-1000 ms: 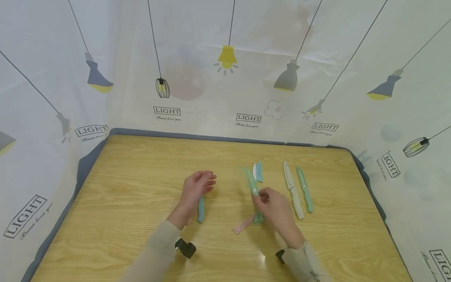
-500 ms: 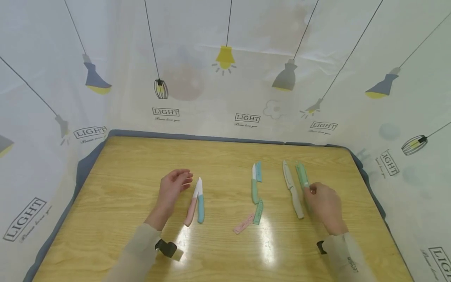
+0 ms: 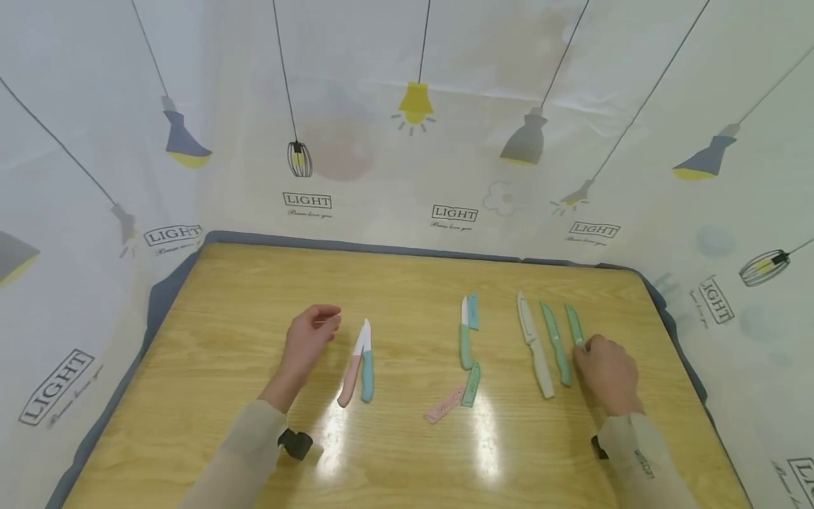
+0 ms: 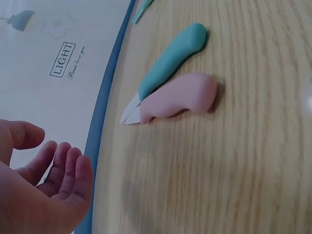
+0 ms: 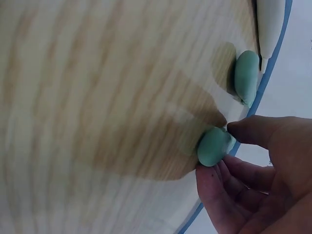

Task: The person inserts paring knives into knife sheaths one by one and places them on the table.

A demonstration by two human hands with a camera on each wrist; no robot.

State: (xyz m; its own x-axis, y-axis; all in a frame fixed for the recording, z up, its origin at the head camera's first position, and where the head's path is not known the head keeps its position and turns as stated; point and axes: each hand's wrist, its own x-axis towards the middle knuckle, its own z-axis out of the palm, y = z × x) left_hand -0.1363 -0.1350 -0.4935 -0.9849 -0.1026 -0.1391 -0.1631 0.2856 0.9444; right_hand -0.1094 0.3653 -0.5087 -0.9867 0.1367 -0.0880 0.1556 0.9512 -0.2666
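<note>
My right hand pinches the handle of a green knife at the right end of the row; in the right wrist view, thumb and fingers are around its handle end. Just left of it lie a second green knife and a white knife. My left hand holds nothing, its fingers loosely bent, left of a pink-handled knife and a blue-handled knife. Those two white blades meet at the tips, plain in the left wrist view.
Mid-table, a small green-handled knife with a white blade lies beside a blue blade cover. Below it are a green cover and a pink cover. A printed curtain encloses the wooden table at back and sides.
My right hand has carried the green knife rightward from mid-table, past the white and other green knives. My left hand has shifted left, away from the pink and blue-handled knives.
</note>
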